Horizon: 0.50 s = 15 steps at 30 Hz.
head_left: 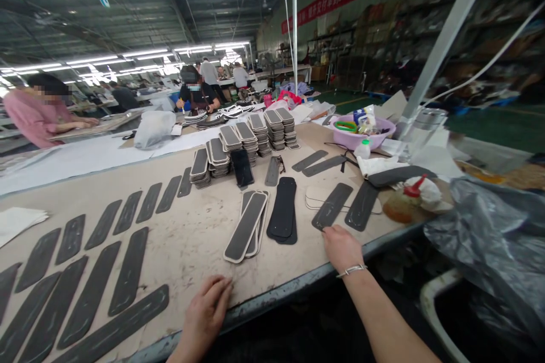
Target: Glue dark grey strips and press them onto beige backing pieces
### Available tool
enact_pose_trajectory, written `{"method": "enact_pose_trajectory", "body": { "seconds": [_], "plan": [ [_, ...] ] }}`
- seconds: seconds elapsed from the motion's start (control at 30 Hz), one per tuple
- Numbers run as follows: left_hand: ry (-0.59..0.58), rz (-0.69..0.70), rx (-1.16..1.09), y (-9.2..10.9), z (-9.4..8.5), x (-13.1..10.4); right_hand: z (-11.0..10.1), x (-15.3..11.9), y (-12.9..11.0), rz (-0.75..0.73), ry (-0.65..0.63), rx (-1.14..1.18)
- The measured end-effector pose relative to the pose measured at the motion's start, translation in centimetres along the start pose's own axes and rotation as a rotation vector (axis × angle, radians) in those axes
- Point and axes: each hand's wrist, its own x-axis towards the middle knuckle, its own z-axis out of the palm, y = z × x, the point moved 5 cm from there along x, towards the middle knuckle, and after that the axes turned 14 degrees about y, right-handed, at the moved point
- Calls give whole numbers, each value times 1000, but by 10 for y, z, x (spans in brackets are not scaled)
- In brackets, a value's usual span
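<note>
My right hand (343, 248) is at the front edge of the table, its fingers closed at the near end of a dark grey strip (332, 207) with rounded corners. A second dark strip (361, 206) with glossy smears lies just right of it. My left hand (207, 307) rests by the table edge with fingers curled together, and no object shows in it. Beyond it lie a few grey panels with pale borders (246, 228), fanned over each other. Between the hands, farther in, is a small pile of black strips (283, 210).
Rows of dark smeared strips (91, 295) cover the left side. Stacks of bordered panels (221, 150) and a phone (242, 168) stand mid-table. At right are a red-capped glue bottle (402, 201), a purple basin (361, 136) and plastic sheeting (494, 238). Other people work beyond.
</note>
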Motion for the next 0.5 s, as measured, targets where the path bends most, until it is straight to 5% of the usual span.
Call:
{"method": "enact_pose_trajectory", "body": {
  "seconds": [0.13,0.5],
  "plan": [
    [7,-64,-56,-8,-9,-18,5,2,-5,-14,-11,-93],
    [-43,-140,-240,12,-37,-18,7,2,-7,-165,29,-85]
  ]
}}
